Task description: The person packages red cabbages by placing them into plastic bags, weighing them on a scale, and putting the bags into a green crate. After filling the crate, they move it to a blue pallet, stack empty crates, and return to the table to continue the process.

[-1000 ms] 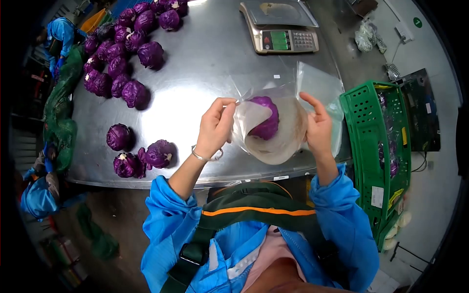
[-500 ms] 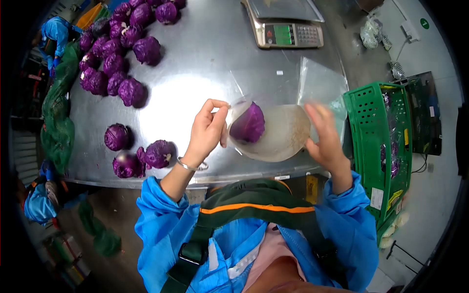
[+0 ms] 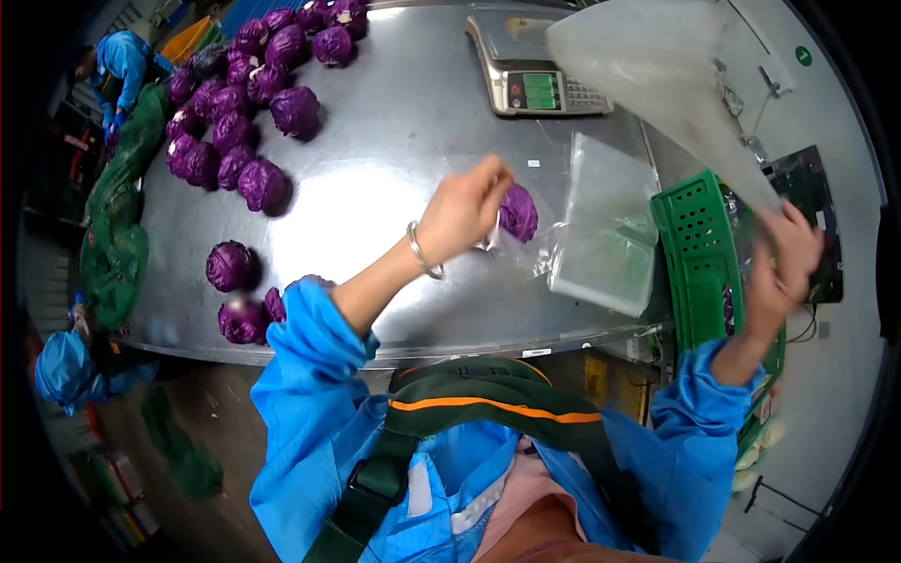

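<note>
in the head view, your left hand (image 3: 460, 208) is above the bench (image 3: 375, 235), fingers curled inward beside a purple cabbage (image 3: 520, 214). that cabbage sits on the bench with a clear bag (image 3: 537, 251) loosely about it. your fingertips are blurred, so i cannot tell whether this grip pinches the bag. your right hand (image 3: 786, 258) is well out to the side, by the green crate (image 3: 696, 244), its grip clenched on the narrow end of a translucent sheet (image 3: 666, 70). the sheet slants up and leftward from your fingers, its wide end covering part of the scale (image 3: 537, 91) from this angle.

a stack of bags (image 3: 601, 267) lies flat between the bagged cabbage and the crate. a pile of cabbages (image 3: 235, 103) fills the bench's far left. beyond that edge are a green net (image 3: 113, 230) and two people (image 3: 127, 58) in blue.
</note>
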